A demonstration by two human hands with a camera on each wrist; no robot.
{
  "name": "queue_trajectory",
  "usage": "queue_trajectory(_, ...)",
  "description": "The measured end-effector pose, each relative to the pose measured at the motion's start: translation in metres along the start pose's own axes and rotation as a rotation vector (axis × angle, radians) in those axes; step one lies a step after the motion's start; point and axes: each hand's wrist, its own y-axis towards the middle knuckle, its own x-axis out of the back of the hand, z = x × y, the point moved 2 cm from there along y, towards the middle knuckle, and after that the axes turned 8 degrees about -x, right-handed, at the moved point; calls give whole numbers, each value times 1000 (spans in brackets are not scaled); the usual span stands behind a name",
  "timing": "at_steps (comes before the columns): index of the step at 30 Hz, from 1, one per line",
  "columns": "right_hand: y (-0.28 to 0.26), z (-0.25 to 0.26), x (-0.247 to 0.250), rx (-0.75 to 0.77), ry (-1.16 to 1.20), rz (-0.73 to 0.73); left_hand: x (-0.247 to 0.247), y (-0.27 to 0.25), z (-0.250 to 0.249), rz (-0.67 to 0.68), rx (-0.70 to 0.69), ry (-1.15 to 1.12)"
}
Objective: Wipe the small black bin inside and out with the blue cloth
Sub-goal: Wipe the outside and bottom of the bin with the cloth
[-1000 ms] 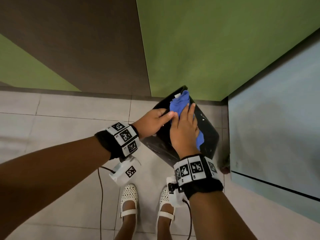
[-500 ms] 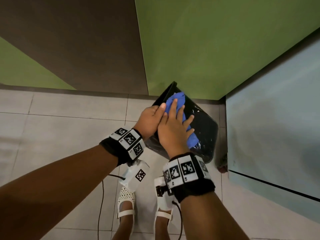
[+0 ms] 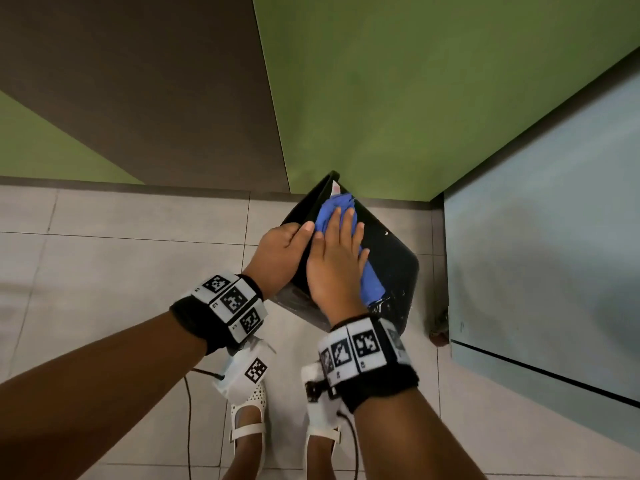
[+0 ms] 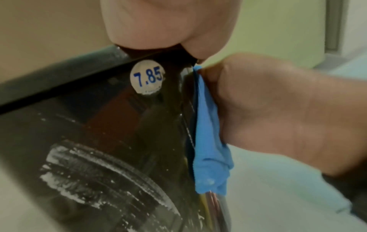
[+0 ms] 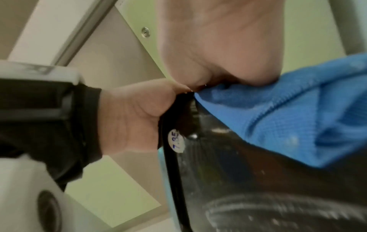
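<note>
The small black bin is held tilted above the floor, near the corner of the walls. My left hand grips its left edge, fingers curled round the rim. My right hand lies flat with straight fingers, pressing the blue cloth against the bin's outer side. In the left wrist view the bin's base carries a round white price sticker, with the cloth squeezed under the right hand. The right wrist view shows the cloth on the bin and the left hand on the edge.
A green and brown wall stands just behind the bin. A pale blue panel closes off the right side, with a small dark object at its foot. My white shoes and a thin cable are on the tiled floor below.
The bin and both hands have shifted a little to the left. My right hand has slid the cloth along the bin's side, closer to my left hand.
</note>
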Motion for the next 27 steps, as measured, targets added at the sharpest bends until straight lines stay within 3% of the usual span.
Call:
queue_trajectory(4,3,-25,-2,-12,33,3,2,-6,-2,32,-33,33)
queue_trajectory(10,28,-89,17,-318,54,-36,12,-16,1,4,1,-43)
queue_trajectory(13,24,-86,20,-425,35,-82,13,-16,1,-28,24,-67)
queue_trajectory(15,16,-63,16,-390,41,-80,9,-15,0,-74,51,-79)
queue_trajectory(19,-6,-6,-3,-151,80,12,-2,-10,-1,-109,35,-69)
queue_trajectory(23,0,-4,0,17,13,15,-3,-9,2,-75,59,-68)
queue_trajectory(25,17,-22,9,-9,23,-3,-1,-12,0,-40,34,-40)
queue_trajectory(27,33,-46,20,-127,24,-37,1,-18,-4,16,26,-24)
